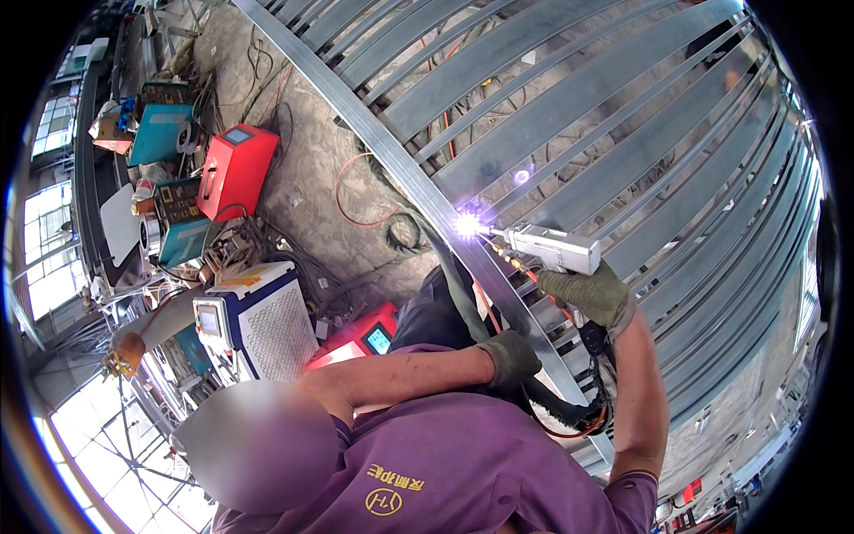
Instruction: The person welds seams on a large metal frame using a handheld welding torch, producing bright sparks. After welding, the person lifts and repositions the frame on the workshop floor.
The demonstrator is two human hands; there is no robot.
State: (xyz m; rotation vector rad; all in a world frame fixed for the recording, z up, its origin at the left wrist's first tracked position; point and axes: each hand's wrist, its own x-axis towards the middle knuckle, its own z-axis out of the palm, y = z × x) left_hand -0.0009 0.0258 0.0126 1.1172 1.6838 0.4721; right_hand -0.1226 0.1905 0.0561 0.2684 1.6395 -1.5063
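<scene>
My right hand (598,295), in an olive work glove, is closed round the grip of a silver welding gun (553,248). At the gun's nozzle a bright white-violet arc (467,224) burns against the long steel rail (389,152), where a slat meets it. My left hand (514,358), gloved too, is curled into a fist beside the rail's near part. An orange hose and a dark cable (583,413) run close to it; whether the fist grips one of them is hidden. Grey parallel slats (569,173) make up the metal frame under the gun.
Red machines (236,169) (360,336), a white-and-blue cabinet (258,313) and teal boxes (162,133) stand to the left. Loose cables (405,230) lie coiled on the concrete floor (307,191) and beneath the slats. A blurred rounded shape (262,445) covers the lower left.
</scene>
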